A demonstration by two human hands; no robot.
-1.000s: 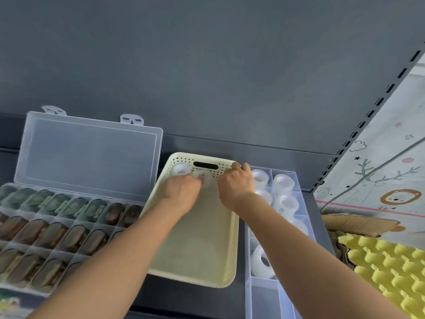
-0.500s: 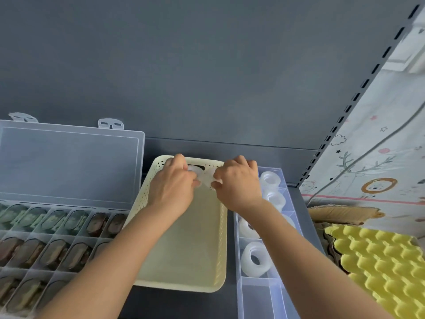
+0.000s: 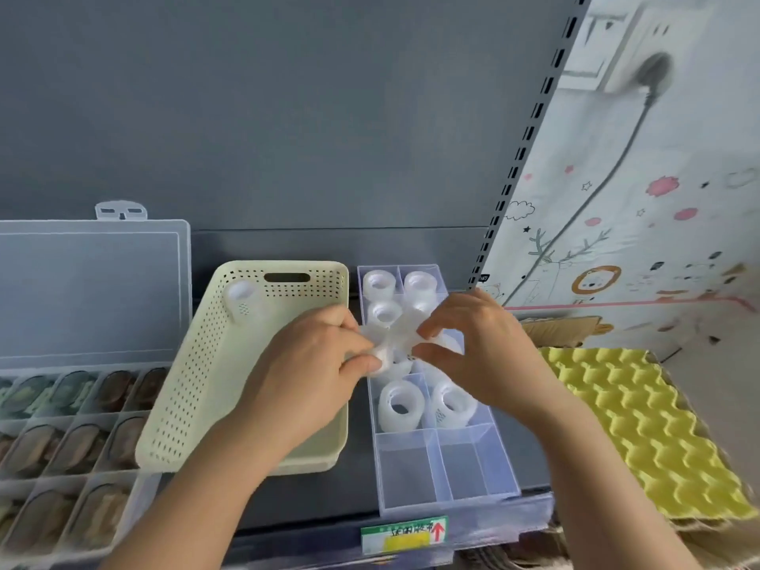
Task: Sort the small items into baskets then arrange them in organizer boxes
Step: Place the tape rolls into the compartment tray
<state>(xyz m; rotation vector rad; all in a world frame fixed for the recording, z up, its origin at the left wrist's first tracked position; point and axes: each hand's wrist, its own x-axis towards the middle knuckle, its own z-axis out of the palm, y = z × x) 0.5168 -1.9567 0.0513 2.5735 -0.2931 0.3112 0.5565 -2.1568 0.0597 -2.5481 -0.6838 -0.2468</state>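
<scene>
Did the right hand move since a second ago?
Yes. The right hand went rightward, off the cream basket and its far end, and is now over the clear organizer box, pinching a white roll.

We find one label (image 3: 404, 534) on the front edge of the shelf (image 3: 296, 545), just below the clear organizer box (image 3: 448, 503). It is green along the top and white beneath, with a yellow patch. It carries a red arrow (image 3: 438, 531) pointing up and dark handwritten characters too blurred for us to read. A small black tag (image 3: 483, 277) on the slotted upright (image 3: 519, 158) bears pale marks we cannot make out.
</scene>
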